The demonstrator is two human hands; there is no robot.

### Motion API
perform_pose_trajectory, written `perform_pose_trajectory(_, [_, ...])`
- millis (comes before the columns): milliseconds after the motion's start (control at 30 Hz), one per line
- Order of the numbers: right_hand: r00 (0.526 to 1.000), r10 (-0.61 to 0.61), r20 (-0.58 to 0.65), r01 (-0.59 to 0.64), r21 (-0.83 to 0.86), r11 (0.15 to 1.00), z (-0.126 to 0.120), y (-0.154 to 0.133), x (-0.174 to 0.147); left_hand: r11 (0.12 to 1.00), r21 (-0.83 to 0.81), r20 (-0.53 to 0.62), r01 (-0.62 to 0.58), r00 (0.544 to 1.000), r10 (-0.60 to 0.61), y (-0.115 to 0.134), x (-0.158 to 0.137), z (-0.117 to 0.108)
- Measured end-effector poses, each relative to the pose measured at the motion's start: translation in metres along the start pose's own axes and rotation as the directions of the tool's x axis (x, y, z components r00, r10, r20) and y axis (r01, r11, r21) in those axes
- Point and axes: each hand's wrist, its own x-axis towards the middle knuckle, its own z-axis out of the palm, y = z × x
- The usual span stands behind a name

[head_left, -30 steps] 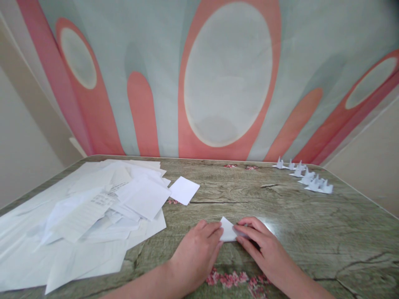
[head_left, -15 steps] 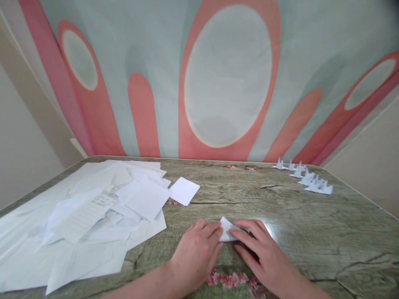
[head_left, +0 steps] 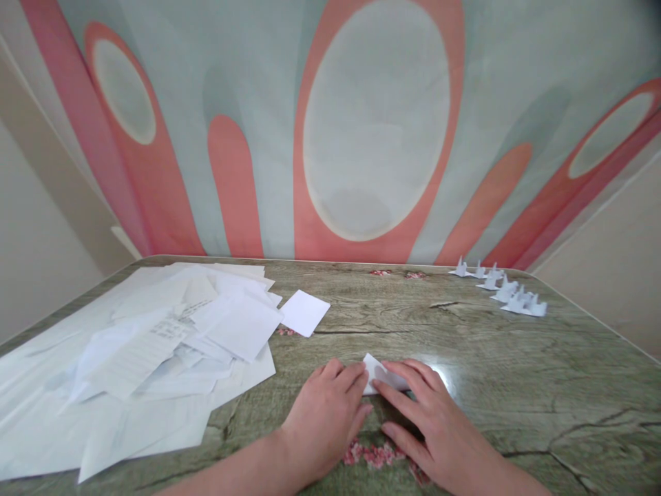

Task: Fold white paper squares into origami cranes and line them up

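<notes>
A small folded sheet of white paper (head_left: pixel 374 373) lies on the table between my two hands, one corner pointing away from me. My left hand (head_left: pixel 330 413) has its fingers pressed together on the paper's left end and holds it against the tabletop, thumb a little apart. On the other side, my right hand (head_left: pixel 428 413) has its fingers stretched and spread, with the index and middle fingertips resting on the paper. The right thumb stays off the paper, nearer to me. My fingers cover both ends of the folded sheet.
To the left, a large heap of white sheets (head_left: pixel 242 324) spreads over the wood-grain table (head_left: pixel 382 317). One square sheet (head_left: pixel 306 313) lies at its right edge. Several folded paper cranes (head_left: pixel 519 301) stand in a row at the far right. A patterned backdrop (head_left: pixel 279 138) rises behind.
My right index and middle fingertips have slid left along the folded paper, and the right thumb sits farther from it. My left hand has kept its hold. The view has tilted slightly.
</notes>
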Motion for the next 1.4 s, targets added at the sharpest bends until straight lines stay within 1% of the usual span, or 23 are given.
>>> perform_pose_trajectory(200, [1.0, 0.019, 0.016, -0.018, -0.049, 0.999, 0.002, 0.0, 0.0, 0.996, 0.085, 0.008, -0.009, 1.0, 0.009, 0.002, 0.0, -0.001])
perform_pose_trajectory(333, [0.998, 0.034, 0.047, -0.031, -0.055, 0.998, 0.001, -0.001, 0.0, 0.992, 0.124, 0.019, -0.019, 1.0, 0.017, 0.003, 0.0, -0.001])
perform_pose_trajectory(433, [0.998, 0.038, 0.045, -0.036, -0.054, 0.998, -0.001, -0.001, 0.001, 0.989, 0.143, 0.028, -0.03, 0.999, 0.026, 0.003, 0.0, -0.001])
perform_pose_trajectory(633, [1.0, 0.004, 0.003, -0.004, -0.044, 0.999, -0.003, -0.002, 0.002, 0.991, 0.132, 0.032, -0.037, 0.999, 0.033, 0.003, -0.001, -0.004])
perform_pose_trajectory(733, [1.0, -0.007, 0.0, 0.007, -0.051, 0.999, -0.004, -0.003, 0.004, 0.993, 0.114, 0.018, -0.032, 0.999, 0.03, 0.003, -0.001, -0.006])
perform_pose_trajectory(800, [1.0, -0.006, 0.002, 0.006, -0.052, 0.999, -0.006, -0.004, 0.005, 0.995, 0.093, 0.013, -0.026, 1.0, 0.025, 0.002, -0.001, -0.007])
perform_pose_trajectory(1000, [0.998, 0.031, -0.053, -0.033, -0.035, 0.999, -0.006, -0.008, 0.008, 0.998, 0.06, 0.011, -0.019, 1.0, 0.018, 0.001, 0.0, -0.007])
perform_pose_trajectory(1167, [1.0, 0.019, -0.022, -0.02, -0.047, 0.999, -0.004, -0.005, 0.007, 0.99, 0.125, -0.013, -0.072, 0.997, 0.074, 0.003, -0.004, -0.005])
perform_pose_trajectory(1300, [1.0, 0.014, -0.026, -0.015, -0.056, 0.998, -0.002, -0.003, 0.006, 0.967, 0.202, -0.011, -0.153, 0.987, 0.158, 0.009, -0.006, -0.004])
perform_pose_trajectory(1400, [0.999, 0.022, -0.031, -0.024, -0.048, 0.999, -0.002, -0.003, 0.006, 0.963, 0.213, 0.001, -0.166, 0.986, 0.169, 0.012, -0.006, -0.004])
